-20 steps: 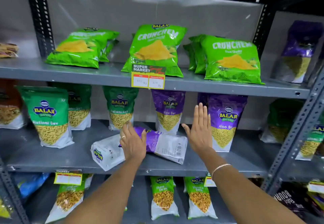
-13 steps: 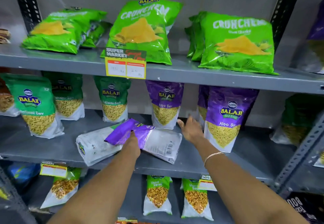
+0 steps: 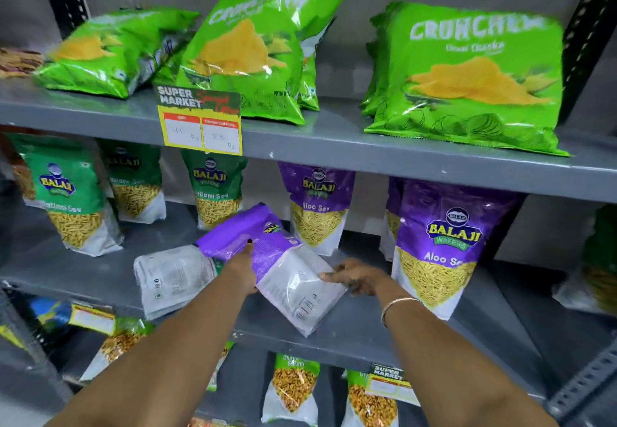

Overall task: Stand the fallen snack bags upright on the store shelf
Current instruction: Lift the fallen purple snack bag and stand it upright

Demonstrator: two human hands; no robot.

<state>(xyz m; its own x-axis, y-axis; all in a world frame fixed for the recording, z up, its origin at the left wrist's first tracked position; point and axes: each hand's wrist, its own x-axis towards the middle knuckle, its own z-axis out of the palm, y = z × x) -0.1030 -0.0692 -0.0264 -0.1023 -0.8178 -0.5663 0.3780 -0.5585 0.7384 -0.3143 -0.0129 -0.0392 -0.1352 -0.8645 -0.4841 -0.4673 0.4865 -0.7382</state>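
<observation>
Fallen purple bag (image 3: 267,259), beside price tag (image 3: 200,122), is gripped by left hand (image 3: 242,268) and right hand (image 3: 355,274) at opposite edges, apparently for uprighting.

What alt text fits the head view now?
Both hands, left hand and right hand, grip a fallen purple snack bag, tilted on the middle shelf. Another fallen white-backed bag lies beside it.

Bare shelf (image 3: 521,323) lies open right of the tilted purple bag (image 3: 267,259); upright Aloo Sev bags (image 3: 317,206) crowd behind, a fallen white bag (image 3: 170,279) blocks the left.
</observation>
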